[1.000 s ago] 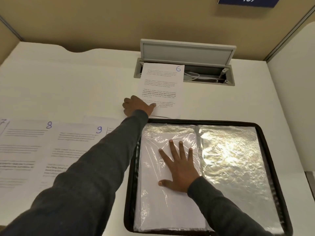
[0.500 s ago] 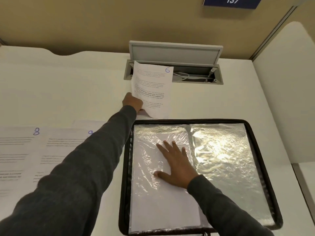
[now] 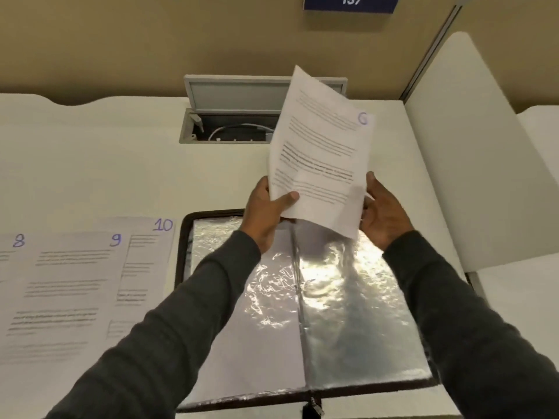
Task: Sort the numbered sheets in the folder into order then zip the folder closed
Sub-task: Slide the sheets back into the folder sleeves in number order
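A printed sheet numbered 6 (image 3: 320,152) is held up in the air above the open folder (image 3: 363,313). My left hand (image 3: 266,207) pinches its lower left corner, thumb on the front. My right hand (image 3: 382,210) touches its lower right edge with fingers spread behind it. The folder is black-edged, lies open on the white desk and shows shiny plastic sleeves; its zip pull (image 3: 314,408) hangs at the near edge. Sheets numbered 8 (image 3: 18,285), 9 (image 3: 78,285) and 10 (image 3: 142,258) lie overlapped on the desk to the left.
An open cable hatch (image 3: 230,125) with a raised grey lid sits in the desk behind the folder. White partition panels (image 3: 459,152) stand at the right. A blue sign reading 137 (image 3: 351,1) hangs on the beige back wall.
My left hand lifted sheet 6 off the desk near the hatch and brought it over the folder. My right hand left the folder sleeve and rose to the sheet's right edge.
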Demonstrator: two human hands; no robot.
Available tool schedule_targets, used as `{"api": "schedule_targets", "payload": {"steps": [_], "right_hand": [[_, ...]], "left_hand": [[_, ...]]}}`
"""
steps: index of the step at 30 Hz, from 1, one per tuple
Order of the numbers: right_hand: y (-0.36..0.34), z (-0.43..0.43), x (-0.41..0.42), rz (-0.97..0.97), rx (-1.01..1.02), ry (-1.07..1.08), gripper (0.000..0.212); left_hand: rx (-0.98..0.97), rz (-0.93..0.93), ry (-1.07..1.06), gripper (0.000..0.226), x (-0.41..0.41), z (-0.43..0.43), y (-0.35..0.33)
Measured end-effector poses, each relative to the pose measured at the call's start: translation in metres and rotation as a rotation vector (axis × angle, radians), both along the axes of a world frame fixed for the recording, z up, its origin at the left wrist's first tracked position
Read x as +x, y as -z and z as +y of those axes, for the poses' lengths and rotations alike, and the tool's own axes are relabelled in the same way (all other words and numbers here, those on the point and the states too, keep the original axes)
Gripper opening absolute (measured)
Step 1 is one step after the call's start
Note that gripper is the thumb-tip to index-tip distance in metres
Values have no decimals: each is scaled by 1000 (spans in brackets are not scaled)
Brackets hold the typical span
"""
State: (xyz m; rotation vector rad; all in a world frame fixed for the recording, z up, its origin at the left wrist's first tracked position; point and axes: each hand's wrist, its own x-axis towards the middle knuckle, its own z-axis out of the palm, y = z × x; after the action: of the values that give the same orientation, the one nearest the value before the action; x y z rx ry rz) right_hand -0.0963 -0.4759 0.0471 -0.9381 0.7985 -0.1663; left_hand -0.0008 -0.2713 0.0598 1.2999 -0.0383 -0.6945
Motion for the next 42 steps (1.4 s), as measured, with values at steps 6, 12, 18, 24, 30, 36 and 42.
{"api": "schedule_targets", "payload": {"steps": [6, 12, 18, 24, 30, 36, 42], "right_hand": [[-23, -75, -24, 45, -381, -9, 36], [-55, -119, -34, 36, -638, 126, 27], [-66, -137, -28, -78, -550, 200, 26], [-65, -138, -17, -159, -379, 226, 32], [-61, -127, -1, -226, -220, 225, 36], [-58, -115, 14, -269, -122, 208, 34], [-57, -112, 21, -272, -66, 210, 36]], "left_hand": [[235, -323, 288, 51, -25, -47, 18], [1118, -1055, 623, 50, -20, -93, 66], [1122, -1110, 574, 18, -21, -109, 74], [1026, -1140, 507, 6, -23, -103, 73], [925, -1149, 474, 15, -27, -95, 69], [848, -1149, 472, 10, -33, -94, 60], [813, -1150, 561, 12, -40, -104, 56]]}}
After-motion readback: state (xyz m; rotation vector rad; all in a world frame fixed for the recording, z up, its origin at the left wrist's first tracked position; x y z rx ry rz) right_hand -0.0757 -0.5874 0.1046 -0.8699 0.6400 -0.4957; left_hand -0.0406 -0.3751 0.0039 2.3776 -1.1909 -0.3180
